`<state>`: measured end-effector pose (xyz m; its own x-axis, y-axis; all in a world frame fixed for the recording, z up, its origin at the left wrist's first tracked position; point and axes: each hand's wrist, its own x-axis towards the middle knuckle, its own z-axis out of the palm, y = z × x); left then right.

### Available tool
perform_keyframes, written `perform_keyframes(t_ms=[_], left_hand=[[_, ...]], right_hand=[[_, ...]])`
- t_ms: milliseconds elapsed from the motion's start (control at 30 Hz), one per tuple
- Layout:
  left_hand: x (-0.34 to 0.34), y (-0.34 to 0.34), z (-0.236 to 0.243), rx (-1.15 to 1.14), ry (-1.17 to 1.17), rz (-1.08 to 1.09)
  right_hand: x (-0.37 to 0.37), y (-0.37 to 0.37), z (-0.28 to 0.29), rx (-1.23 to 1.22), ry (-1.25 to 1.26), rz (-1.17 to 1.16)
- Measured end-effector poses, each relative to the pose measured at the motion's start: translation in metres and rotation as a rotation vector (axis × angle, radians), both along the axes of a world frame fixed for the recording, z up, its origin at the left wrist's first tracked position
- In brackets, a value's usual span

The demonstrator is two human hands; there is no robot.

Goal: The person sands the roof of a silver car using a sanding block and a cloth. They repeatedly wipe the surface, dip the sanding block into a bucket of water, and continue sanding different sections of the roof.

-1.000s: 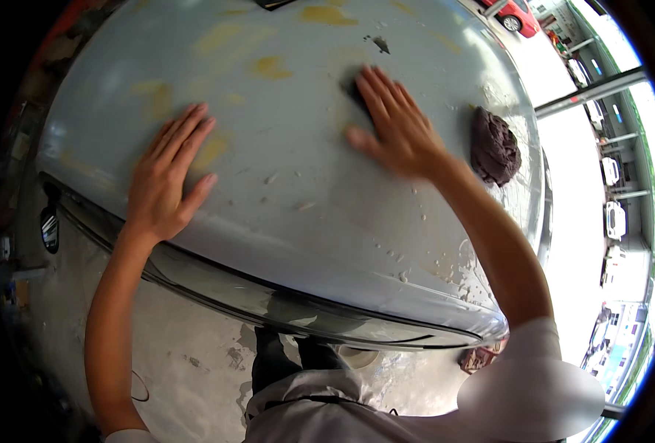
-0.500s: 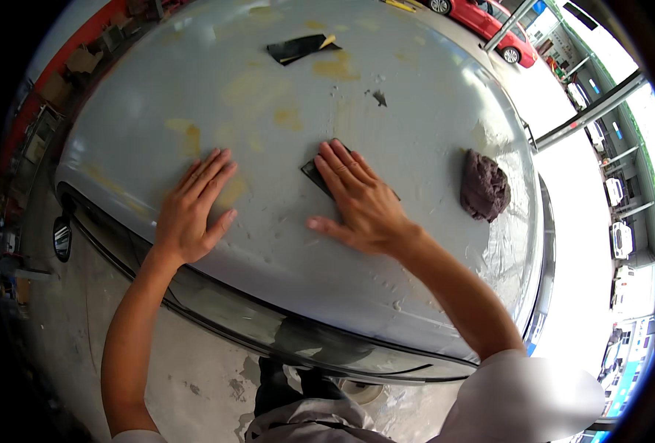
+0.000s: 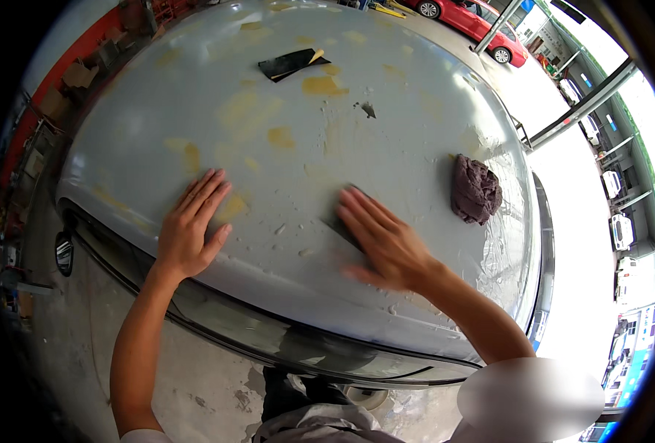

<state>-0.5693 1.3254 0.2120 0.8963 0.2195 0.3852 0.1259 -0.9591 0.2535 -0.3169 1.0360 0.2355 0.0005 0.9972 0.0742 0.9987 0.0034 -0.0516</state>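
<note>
A grey car roof (image 3: 408,140) with yellowish patches fills the middle of the view. My left hand (image 3: 188,232) lies flat on its near left part, fingers stretched and holding nothing. To the right, my right hand (image 3: 386,240), slightly smeared by motion, presses a dark sheet of sandpaper (image 3: 340,229) against the wet surface. Its fingers cover most of the sheet. Water drops dot the roof between the two hands. A crumpled dark purple cloth (image 3: 476,190) rests to the right of my right hand.
Farther back on the roof lie a folded black sheet (image 3: 290,65) and a small dark scrap (image 3: 369,110). The roof's near edge runs above a side window (image 3: 268,325). A side mirror (image 3: 63,253) juts out at left. A red car (image 3: 482,26) stands beyond.
My right hand has slid the sandpaper nearer and to the right across the roof. My left hand stays flat in about the same place. The whole view has shifted slightly.
</note>
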Motion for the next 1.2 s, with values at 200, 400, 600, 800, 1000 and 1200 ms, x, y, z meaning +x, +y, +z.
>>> perform_keyframes(t_ms=[200, 400, 600, 800, 1000, 1200], left_hand=[[0.006, 0.000, -0.001, -0.007, -0.020, 0.008], [0.006, 0.004, -0.001, 0.036, -0.013, -0.011], [0.003, 0.001, -0.002, 0.011, -0.045, -0.001], [0.013, 0.003, -0.004, 0.006, -0.043, -0.013], [0.000, 0.007, -0.006, 0.025, -0.046, -0.005], [0.007, 0.001, -0.005, 0.030, -0.058, 0.027]], right_hand=[[0.017, 0.033, 0.004, 0.090, -0.048, -0.047], [-0.004, 0.071, -0.010, 0.178, -0.015, 0.003], [-0.018, -0.086, -0.005, -0.058, 0.113, 0.110], [-0.050, 0.057, -0.002, 0.120, 0.198, 0.283], [-0.047, -0.001, -0.007, 0.047, 0.241, 0.270], [-0.020, -0.080, -0.007, -0.018, 0.183, 0.192]])
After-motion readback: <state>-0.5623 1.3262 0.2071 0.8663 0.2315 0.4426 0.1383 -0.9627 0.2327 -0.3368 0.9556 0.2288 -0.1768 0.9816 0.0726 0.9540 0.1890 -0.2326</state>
